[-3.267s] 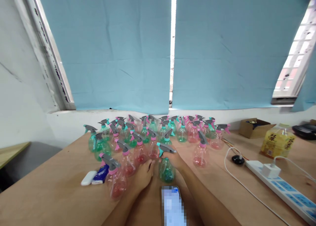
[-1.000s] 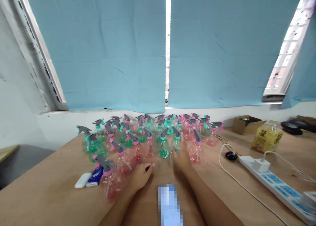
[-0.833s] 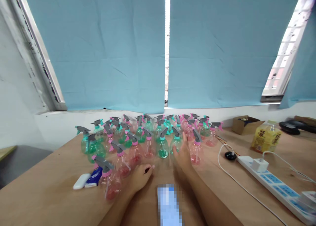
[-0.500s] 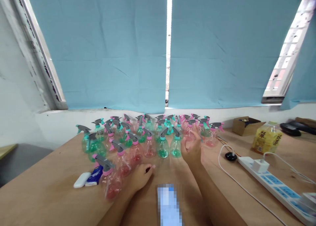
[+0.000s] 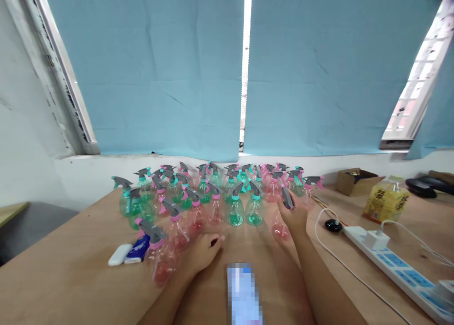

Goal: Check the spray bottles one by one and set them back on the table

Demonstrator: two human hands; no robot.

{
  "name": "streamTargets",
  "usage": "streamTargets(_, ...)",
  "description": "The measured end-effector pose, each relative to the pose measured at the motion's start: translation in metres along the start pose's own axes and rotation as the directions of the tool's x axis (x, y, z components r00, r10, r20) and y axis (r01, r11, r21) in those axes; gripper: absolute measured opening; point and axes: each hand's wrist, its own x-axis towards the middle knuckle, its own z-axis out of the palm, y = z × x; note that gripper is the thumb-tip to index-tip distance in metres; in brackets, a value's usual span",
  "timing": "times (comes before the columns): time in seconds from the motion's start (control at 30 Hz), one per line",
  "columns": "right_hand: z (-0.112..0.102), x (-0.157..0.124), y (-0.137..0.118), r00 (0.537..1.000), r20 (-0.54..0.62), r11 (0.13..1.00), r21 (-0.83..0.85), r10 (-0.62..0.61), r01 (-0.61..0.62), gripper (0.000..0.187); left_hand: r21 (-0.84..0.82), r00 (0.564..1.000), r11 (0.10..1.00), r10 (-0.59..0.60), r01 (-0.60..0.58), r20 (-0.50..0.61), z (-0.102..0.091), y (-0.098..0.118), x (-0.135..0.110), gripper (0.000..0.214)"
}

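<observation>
My right hand [image 5: 294,214] is wrapped around the neck of a pink spray bottle [image 5: 281,229], whose grey trigger head shows above the fingers. My left hand [image 5: 206,251] rests on the table with curled fingers; a dark spot shows between them, and I cannot make out what it is. Close by on its left stand a pink spray bottle [image 5: 162,266] and another pink one [image 5: 179,235]. Two green spray bottles [image 5: 235,214] stand upright between the hands, farther back. Behind them, several more pink and green spray bottles [image 5: 214,176] crowd toward the wall.
A phone [image 5: 244,294] with a blurred screen lies at the table's front. To the left are a white case [image 5: 119,254] and a blue packet [image 5: 138,249]. On the right are a power strip [image 5: 397,268], a black puck [image 5: 333,225], a yellow-labelled jug [image 5: 386,202] and a cardboard box [image 5: 356,180].
My right hand has shifted to the right, and its raised fingers have closed around the neck of the pink spray bottle. My left hand stays in place.
</observation>
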Motion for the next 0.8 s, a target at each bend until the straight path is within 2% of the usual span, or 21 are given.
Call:
streamTargets(0.07, -0.002, 0.003, 0.0, 0.99, 0.14, 0.993, 0.121, -0.016, -0.001, 0.031, 0.009, 1.0, 1.0, -0.009, 0.009, 0.002, 0.0, 0.0, 0.0, 0.051)
streamTargets(0.17, -0.004, 0.003, -0.003, 0.946, 0.32, 0.943, 0.326, -0.05, -0.061, 0.018, 0.016, 1.0, 1.0, -0.009, 0.009, 0.01, 0.0, -0.001, 0.001, 0.049)
streamTargets(0.27, -0.003, 0.0, -0.008, 0.912, 0.404, 0.888, 0.443, -0.073, -0.126, 0.016, 0.012, 1.0, 1.0, 0.004, -0.005, 0.021, 0.0, -0.002, 0.001, 0.048)
streamTargets(0.5, 0.004, -0.015, -0.031, 0.802, 0.569, 0.828, 0.529, -0.182, -0.188, 0.011, 0.023, 1.0, 1.0, 0.011, -0.011, 0.009, 0.001, -0.004, 0.001, 0.047)
streamTargets(0.57, 0.007, -0.02, -0.047, 0.745, 0.628, 0.805, 0.551, -0.225, -0.221, 0.012, 0.023, 1.0, 1.0, 0.019, -0.019, 0.012, 0.001, -0.004, 0.0, 0.047)
streamTargets(0.7, 0.012, -0.027, -0.081, 0.575, 0.744, 0.711, 0.604, -0.34, -0.361, 0.025, 0.012, 1.0, 1.0, 0.028, -0.028, 0.013, 0.0, -0.003, 0.0, 0.048)
streamTargets(0.77, 0.015, -0.03, -0.093, 0.526, 0.761, 0.665, 0.62, -0.379, -0.417, 0.025, 0.011, 0.999, 0.999, 0.03, -0.03, 0.016, 0.0, -0.003, 0.001, 0.049)
streamTargets(0.8, 0.017, -0.032, -0.098, 0.522, 0.76, 0.646, 0.627, -0.386, -0.436, 0.025, 0.012, 0.999, 0.999, 0.031, -0.031, 0.02, 0.001, -0.003, 0.001, 0.049)
